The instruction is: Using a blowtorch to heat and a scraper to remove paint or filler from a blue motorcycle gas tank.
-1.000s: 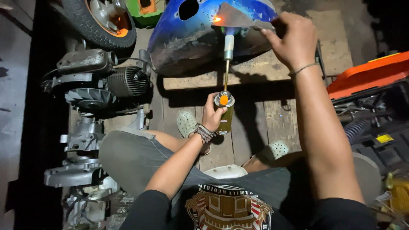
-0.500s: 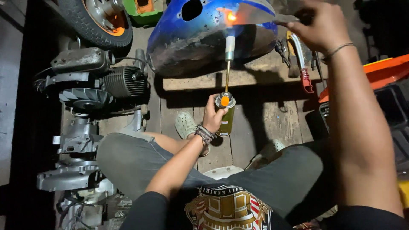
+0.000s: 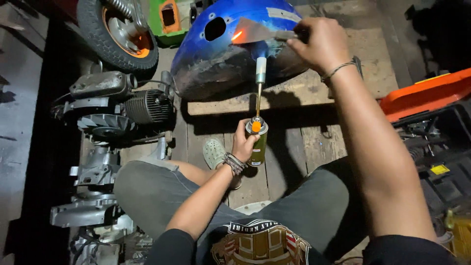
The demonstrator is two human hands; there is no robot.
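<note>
My left hand (image 3: 242, 143) grips a yellow-green gas canister torch (image 3: 258, 145) with an orange knob, its long nozzle pointing up at a blue curved metal body panel (image 3: 211, 54). A small orange flame glow (image 3: 237, 35) shows on the panel. My right hand (image 3: 321, 43) holds a flat metal scraper (image 3: 257, 33) whose blade lies against the blue panel beside the glow. Scorched, bare patches cover the panel's lower part.
An engine block with cooling fins (image 3: 115, 110) and other metal parts lie on the left. A tyre with an orange rim (image 3: 120, 32) stands at the top left. An orange toolbox (image 3: 424, 95) sits at the right. Wooden planks (image 3: 294, 127) form the floor under my knees.
My right hand with the scraper shifted on the panel, first right and up, then back toward the middle. The glow stays beside the blade. My left hand keeps the torch steady.
</note>
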